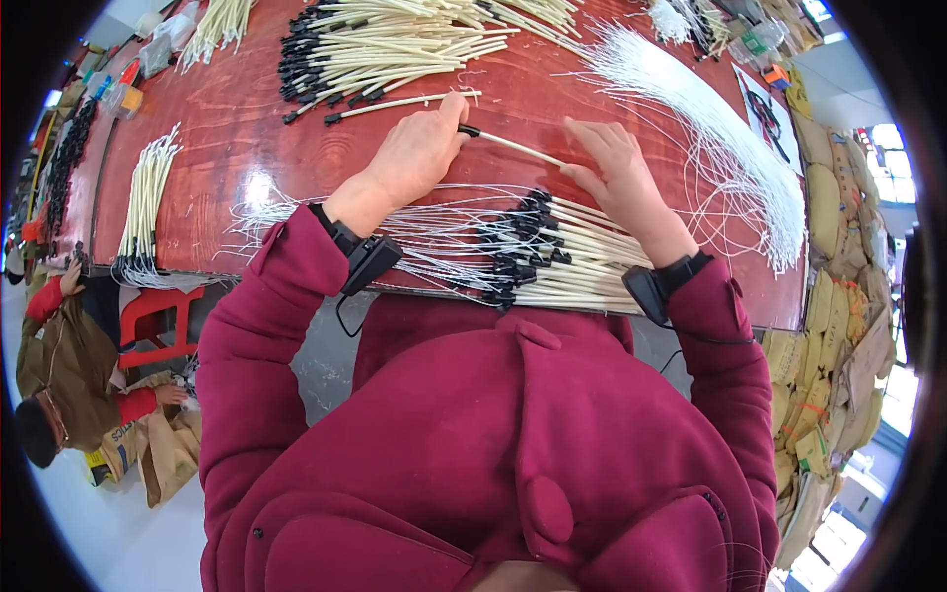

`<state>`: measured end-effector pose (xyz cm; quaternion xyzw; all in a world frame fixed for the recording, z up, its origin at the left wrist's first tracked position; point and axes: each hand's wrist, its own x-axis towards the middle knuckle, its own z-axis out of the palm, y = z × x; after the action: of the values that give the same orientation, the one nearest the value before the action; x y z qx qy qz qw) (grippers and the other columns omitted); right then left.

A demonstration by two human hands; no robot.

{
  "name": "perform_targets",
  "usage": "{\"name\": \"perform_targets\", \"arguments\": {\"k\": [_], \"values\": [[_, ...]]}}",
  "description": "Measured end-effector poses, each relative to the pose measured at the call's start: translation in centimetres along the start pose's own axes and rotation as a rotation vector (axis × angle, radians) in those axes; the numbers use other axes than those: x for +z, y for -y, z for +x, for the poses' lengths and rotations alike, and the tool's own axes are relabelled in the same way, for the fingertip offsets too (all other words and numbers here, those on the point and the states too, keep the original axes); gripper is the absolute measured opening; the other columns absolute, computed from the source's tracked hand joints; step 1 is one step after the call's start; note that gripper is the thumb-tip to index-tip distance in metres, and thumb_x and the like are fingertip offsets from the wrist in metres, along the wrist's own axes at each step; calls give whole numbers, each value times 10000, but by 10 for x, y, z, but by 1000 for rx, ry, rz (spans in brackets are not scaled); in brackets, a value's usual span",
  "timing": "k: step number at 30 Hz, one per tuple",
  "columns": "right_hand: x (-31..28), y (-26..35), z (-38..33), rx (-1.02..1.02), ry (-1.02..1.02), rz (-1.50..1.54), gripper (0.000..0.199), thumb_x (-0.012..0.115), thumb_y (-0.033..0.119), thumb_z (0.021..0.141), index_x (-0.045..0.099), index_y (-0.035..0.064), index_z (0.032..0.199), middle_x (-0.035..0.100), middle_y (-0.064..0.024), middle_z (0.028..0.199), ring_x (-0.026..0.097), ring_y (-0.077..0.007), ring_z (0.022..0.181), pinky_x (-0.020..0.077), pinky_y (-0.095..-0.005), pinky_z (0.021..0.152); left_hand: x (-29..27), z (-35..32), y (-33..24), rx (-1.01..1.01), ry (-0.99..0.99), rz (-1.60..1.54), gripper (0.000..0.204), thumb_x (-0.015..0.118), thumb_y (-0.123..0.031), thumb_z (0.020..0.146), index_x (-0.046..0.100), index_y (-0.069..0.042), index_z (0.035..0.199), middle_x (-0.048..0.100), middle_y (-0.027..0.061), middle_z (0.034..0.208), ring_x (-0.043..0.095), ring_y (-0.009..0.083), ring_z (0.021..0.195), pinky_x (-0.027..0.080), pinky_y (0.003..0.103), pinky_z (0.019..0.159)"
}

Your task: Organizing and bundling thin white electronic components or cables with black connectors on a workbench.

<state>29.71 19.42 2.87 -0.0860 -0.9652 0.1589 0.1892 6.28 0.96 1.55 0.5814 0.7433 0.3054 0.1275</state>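
A thin cream rod with a black end piece slants above the red table. My left hand pinches it by the black end. At the other end my right hand has its fingers stretched and apart from the thumb, whose tip is beside the rod. Behind my left hand, a single similar rod lies in front of a large heap of cream rods with black ends. Close to my body lies a row of such rods, with long thin white strands trailing left from their black ends.
A thick fan of white strands spreads over the right side. Scissors lie on paper beyond it. A bundle of rods sits at left. A co-worker is near a red stool. Stacked sacks line the right.
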Motion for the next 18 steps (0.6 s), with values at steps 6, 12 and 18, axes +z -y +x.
{"name": "perform_targets", "arguments": {"k": [6,12,18], "values": [[-7,-13,-15,-9,95,20,189,745,146,846,720,57,1011,721,-56,976,625,-259,979,439,-377,901,-5,-5,-43,159,-108,-227,201,649,-62,931,505,-30,1068,600,138,732,613,345,679,484,394,643],[-29,-9,-25,-98,-8,11,100,743,129,837,730,55,904,734,-43,924,631,-243,920,435,-361,885,-28,-22,-46,134,-79,-125,190,619,-104,950,582,-34,1123,629,214,761,649,397,720,479,452,610],[-64,-8,-60,-49,-13,-7,116,748,144,835,732,53,905,740,-44,945,624,-246,921,442,-374,897,-114,-87,60,-268,-333,323,144,647,-166,957,684,-46,1027,662,141,784,662,218,694,503,353,654]]}}
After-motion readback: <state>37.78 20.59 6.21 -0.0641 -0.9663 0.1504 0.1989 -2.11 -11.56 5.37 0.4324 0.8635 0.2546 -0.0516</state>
